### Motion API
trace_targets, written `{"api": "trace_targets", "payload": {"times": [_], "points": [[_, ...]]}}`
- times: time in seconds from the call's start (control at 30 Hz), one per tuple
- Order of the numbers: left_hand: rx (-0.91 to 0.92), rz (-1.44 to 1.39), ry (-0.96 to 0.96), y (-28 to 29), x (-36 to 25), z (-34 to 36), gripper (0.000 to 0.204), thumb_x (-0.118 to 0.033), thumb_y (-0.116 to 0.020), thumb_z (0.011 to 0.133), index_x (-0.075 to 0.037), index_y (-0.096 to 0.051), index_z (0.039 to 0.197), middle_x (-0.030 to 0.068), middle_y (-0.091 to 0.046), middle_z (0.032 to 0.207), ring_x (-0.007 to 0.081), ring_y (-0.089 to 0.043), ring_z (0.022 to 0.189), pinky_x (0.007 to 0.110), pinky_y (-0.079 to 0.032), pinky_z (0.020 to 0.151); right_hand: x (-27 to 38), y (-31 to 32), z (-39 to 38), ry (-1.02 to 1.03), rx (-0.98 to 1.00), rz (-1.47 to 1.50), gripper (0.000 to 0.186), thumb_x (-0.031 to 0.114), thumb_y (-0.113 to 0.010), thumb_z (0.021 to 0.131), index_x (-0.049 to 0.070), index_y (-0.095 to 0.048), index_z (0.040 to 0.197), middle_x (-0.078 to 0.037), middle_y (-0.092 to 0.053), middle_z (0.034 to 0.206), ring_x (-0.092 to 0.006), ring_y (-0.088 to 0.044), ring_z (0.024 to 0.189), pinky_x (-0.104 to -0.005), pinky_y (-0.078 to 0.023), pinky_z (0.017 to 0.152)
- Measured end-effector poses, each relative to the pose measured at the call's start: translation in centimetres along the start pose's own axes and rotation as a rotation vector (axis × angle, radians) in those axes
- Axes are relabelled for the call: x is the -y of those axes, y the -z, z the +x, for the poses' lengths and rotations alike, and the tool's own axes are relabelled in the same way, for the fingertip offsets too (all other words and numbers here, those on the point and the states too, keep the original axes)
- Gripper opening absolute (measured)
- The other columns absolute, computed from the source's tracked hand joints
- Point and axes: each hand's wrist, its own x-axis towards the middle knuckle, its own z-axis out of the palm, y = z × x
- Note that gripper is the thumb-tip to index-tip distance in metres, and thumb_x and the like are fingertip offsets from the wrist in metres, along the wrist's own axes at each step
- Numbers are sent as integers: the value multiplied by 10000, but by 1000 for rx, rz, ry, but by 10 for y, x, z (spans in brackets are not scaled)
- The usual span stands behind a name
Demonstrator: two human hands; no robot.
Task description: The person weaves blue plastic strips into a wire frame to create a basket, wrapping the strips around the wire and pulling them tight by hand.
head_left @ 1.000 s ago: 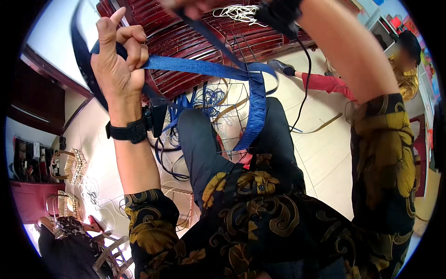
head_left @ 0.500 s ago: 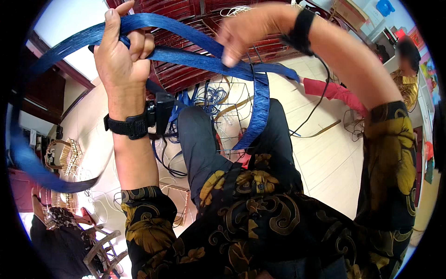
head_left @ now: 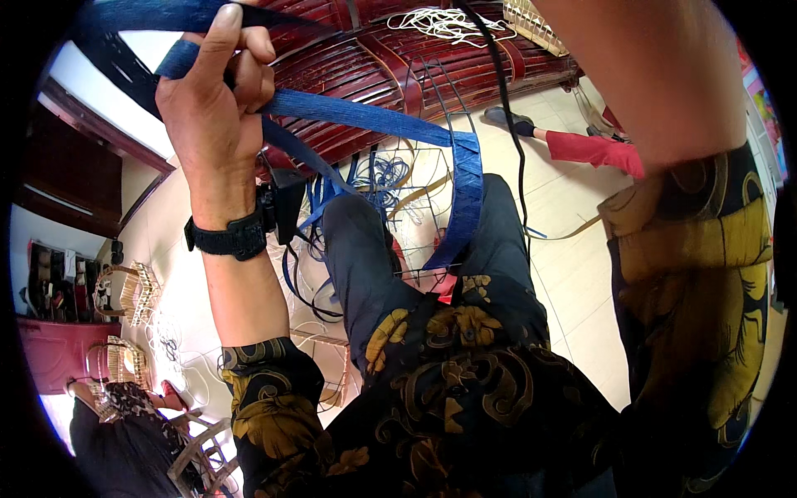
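Far left, open shelf (head_left: 62,278) with small items, too dark to sort; baskets (head_left: 139,292) on the floor, lower one partly hidden by a seated person (head_left: 112,444) in dark clothes, cut by the rim. Left hand (head_left: 217,91) up at top, fingers curled tight around the blue strip (head_left: 357,114); exact finger wrap partly hidden by the hand itself. Loose strip at top left is blurred and runs out of frame. Strip spans taut from the hand to the upper corner of the wire frame (head_left: 423,207), which sits between the knees, its right side wrapped in blue; lower end hard to make out against the clothing. Tangled blue strips (head_left: 386,176) behind. Slatted red bench (head_left: 332,87) above, white cord (head_left: 444,23) on it. Right hand is beyond the top edge, grip can't be told; only blurred forearm (head_left: 656,75) shows, covering a co-worker except for a red trouser leg (head_left: 585,151). Versus half a second ago: right hand was in view by the strip, now gone; the big loop hanging low left has swung up.
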Motion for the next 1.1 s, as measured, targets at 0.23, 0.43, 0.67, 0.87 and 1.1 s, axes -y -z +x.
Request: {"api": "trace_targets", "payload": {"times": [0.23,0.43,0.67,0.87,1.1], "points": [[-228,-277,379,58,50,3,458,-258,-291,1066,93,-537,905,122,-514,576,116,-254,400,259,-262,425,-46,-34,-156,-804,-69,-281,381,369,-584,884,6,-598,999,-242,-641,961,-345,-637,897,-447,-507,773],[-434,-458,600,49,100,10,479,-290,-198,1074,78,-469,929,159,-536,684,126,-282,425,275,-282,439,-30,-108,-293,-1278,-531,502,404,423,-537,974,40,-649,1040,-44,-681,881,-121,-628,760,-276,-505,726],[-425,-545,792,75,148,14,671,-500,-282,1035,137,-489,1077,226,-572,798,249,-512,686,372,-449,650,-14,-136,-290,-1157,-791,941,275,258,-570,980,15,-671,898,-22,-671,803,-72,-582,679,-237,-476,643],[-271,-149,975,5,124,-67,627,-607,-487,937,3,-601,1023,230,-649,1099,340,-631,1029,482,-493,893,-10,-132,-282,-1218,-869,965,278,232,-564,979,-4,-675,882,-17,-656,743,-65,-572,632,-221,-467,589],[-41,-444,1073,-99,113,-112,381,-365,-482,1014,-11,-618,1050,93,-668,1017,185,-622,926,330,-484,819,-20,-135,-283,-1239,-947,1058,211,201,-621,950,2,-680,913,-9,-655,765,-42,-574,630,-201,-477,562]]}}
